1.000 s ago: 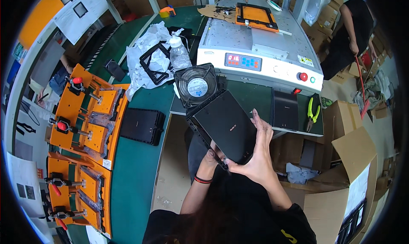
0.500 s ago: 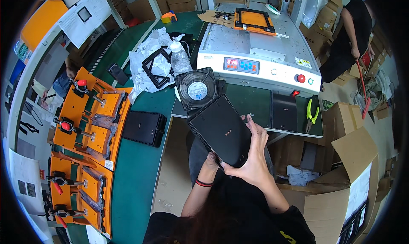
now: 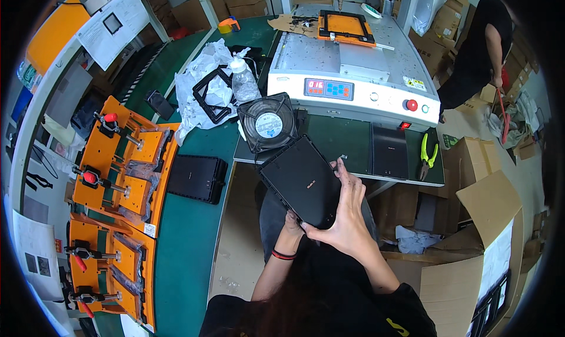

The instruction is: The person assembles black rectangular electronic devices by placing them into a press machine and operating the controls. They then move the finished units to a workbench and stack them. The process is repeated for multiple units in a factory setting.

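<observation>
A flat black rectangular panel (image 3: pixel 303 181) with small pale lettering is tilted in front of my body, held in both hands. My left hand (image 3: pixel 291 230) grips its lower left corner, the fingers mostly hidden beneath. My right hand (image 3: pixel 347 207) spans its right side, thumb at the bottom edge and fingertips by the upper right edge. A small pale scrap (image 3: pixel 344 157) shows at those fingertips. Just beyond the panel stands a black round fan (image 3: pixel 268 125) in a square frame. Similar black panels (image 3: pixel 197 178) are stacked on the green bench to the left.
Orange clamp fixtures (image 3: pixel 120 184) line the left. A white machine (image 3: pixel 353 93) with a control panel stands ahead, an orange frame (image 3: pixel 346 28) on it. Green-handled pliers (image 3: pixel 428 155) and another black panel (image 3: pixel 390 152) lie at right. Open cartons (image 3: pixel 488 213) stand lower right; a person (image 3: pixel 482 48) is beyond.
The view has shifted slightly. The panel has turned and dipped a little in my hands, both still gripping it. The person at the far right has moved a little.
</observation>
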`<state>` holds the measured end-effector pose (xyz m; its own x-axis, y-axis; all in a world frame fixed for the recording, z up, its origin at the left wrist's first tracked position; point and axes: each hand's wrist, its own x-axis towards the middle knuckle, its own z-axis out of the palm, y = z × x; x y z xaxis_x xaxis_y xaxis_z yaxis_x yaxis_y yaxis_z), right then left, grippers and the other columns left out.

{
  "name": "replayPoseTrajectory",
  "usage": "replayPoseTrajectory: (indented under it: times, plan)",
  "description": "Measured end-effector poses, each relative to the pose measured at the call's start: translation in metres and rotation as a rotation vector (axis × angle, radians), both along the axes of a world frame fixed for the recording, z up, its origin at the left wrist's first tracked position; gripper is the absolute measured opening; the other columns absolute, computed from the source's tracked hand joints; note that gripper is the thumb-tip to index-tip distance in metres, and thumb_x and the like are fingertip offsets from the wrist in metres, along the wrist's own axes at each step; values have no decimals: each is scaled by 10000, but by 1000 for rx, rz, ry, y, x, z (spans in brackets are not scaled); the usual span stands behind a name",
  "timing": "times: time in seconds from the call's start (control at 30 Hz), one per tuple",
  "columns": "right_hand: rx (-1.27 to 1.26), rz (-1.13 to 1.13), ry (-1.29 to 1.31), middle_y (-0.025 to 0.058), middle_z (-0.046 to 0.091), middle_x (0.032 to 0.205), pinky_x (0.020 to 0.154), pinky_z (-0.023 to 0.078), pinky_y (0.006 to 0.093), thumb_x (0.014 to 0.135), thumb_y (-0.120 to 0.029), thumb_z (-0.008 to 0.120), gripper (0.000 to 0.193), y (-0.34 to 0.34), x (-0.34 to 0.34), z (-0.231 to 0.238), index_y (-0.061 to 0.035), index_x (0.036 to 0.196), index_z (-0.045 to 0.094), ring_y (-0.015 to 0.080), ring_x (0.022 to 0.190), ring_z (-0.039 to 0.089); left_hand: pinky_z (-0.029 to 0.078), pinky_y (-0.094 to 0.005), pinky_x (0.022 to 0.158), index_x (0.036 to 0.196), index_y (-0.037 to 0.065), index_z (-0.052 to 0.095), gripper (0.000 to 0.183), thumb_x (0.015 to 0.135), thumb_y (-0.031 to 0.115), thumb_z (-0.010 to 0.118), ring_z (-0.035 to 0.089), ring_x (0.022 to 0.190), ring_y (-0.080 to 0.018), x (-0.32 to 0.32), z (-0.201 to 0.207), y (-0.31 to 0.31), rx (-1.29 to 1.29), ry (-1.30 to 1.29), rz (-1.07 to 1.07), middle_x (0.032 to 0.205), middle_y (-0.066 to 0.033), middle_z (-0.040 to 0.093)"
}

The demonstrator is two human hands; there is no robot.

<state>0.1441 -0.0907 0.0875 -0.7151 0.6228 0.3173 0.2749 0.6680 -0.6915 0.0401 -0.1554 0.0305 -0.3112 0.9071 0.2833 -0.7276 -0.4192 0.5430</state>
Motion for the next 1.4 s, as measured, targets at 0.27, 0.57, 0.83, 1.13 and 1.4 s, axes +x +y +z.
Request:
replayPoseTrajectory:
  times: [0.27,0.57,0.83,1.13,1.4]
  plan:
    - [-17,-139,117,267,301,1334,1005,272,475,661,-350,799,1083,10,7,1,28,1434,141,385,1195,300,298,-496,1079,1479,98,107,1172,650,769,593,328,1315,-400,2,-8,16,42,-51,-5,1475,-212,236]
    - [-970,54,450,87,544,1224,995,333,261,981,-190,468,383,30,16,-36,31,1294,452,122,1136,466,344,-316,1023,1391,-3,260,541,932,108,523,437,1193,-182,-26,-2,-7,-412,569,410,1290,-113,451]
    - [-596,-52,456,69,594,1084,896,403,248,946,-126,520,285,13,5,-23,60,1161,549,112,989,534,337,-302,1012,1354,-25,286,471,946,77,497,441,1155,-170,-14,18,-7,-468,483,609,1256,-124,456]
    - [-452,-140,450,165,667,1030,857,454,269,906,-70,567,259,21,-9,-36,84,1114,590,131,959,599,292,-307,1051,1383,-53,252,502,956,89,476,401,1217,-197,-19,8,-1,-503,525,671,1330,-163,410]
    - [-253,307,464,217,437,1367,1016,369,384,884,-96,546,495,7,-64,31,-10,1356,423,343,1284,410,433,-352,972,1418,71,208,507,995,244,427,490,1152,-181,-65,49,-42,-297,142,872,1303,-115,450]
